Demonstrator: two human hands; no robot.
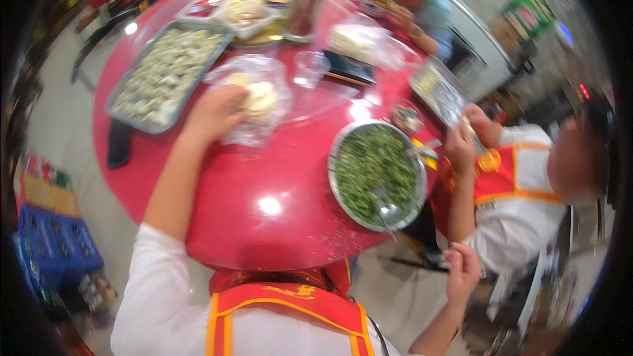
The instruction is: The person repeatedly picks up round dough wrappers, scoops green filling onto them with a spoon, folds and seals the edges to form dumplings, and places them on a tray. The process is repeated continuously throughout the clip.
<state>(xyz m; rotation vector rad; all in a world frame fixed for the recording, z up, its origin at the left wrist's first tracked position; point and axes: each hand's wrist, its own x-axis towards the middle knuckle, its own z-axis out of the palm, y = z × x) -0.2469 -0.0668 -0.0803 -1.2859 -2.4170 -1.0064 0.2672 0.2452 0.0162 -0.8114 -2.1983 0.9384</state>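
Note:
My left hand (220, 110) reaches over the red round table to a stack of pale dough wrappers (261, 101) on a clear plastic bag (257, 134). Its thumb and fingers are at the stack's near edge; blur hides whether they grip a wrapper. My right hand (463, 269) hangs off the table's right edge, fingers curled, with nothing visible in it. A metal bowl (333, 185) of chopped green filling (373, 165) stands between my hands, a spoon (388, 209) resting in it. Left of the stack lies a metal tray (165, 131) filled with folded dumplings (168, 71).
A co-worker's hands (462, 141) hold a small pale piece by another metal tray (437, 91). A phone (348, 66), plastic cup (311, 66) and bagged white food (358, 39) lie farther back. A dark object (118, 143) lies under the dumpling tray's corner. Another person (420, 10) sits opposite.

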